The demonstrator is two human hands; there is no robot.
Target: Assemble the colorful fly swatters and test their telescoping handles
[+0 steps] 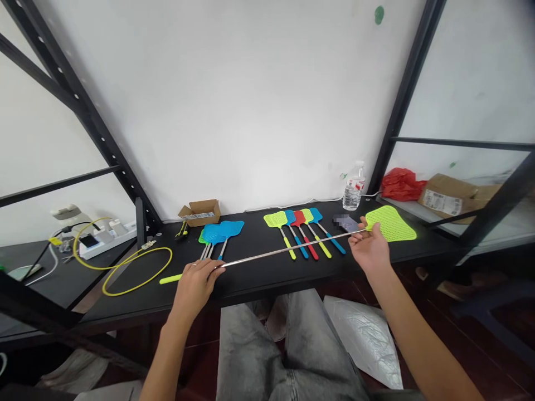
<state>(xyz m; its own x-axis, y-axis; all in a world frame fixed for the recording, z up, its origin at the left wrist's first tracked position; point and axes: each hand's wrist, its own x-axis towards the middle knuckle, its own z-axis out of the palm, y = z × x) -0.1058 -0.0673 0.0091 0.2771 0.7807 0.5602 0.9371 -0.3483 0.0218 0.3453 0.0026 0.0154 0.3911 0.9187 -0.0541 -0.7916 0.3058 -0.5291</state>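
Note:
A yellow-green fly swatter (392,224) with a long, drawn-out metal rod spans the space between my hands. My left hand (197,280) is closed round the rod near its yellow-green grip, which pokes out to the left. At the other end, the fingers of my right hand (370,247) pinch the rod just below the perforated head. Behind the rod, several short fly swatters (298,218) in yellow-green, blue and red lie in a row. Beyond my left hand is a pile of blue and green fly swatters (232,228); their handles are partly hidden by that hand.
On the black table (251,284) stand a small open cardboard box (204,213) and a water bottle (354,186). A phone (348,224) lies near the right hand. A yellow cable (109,283) loops at left, beside a power strip (109,243). Black shelf posts (412,83) flank both sides.

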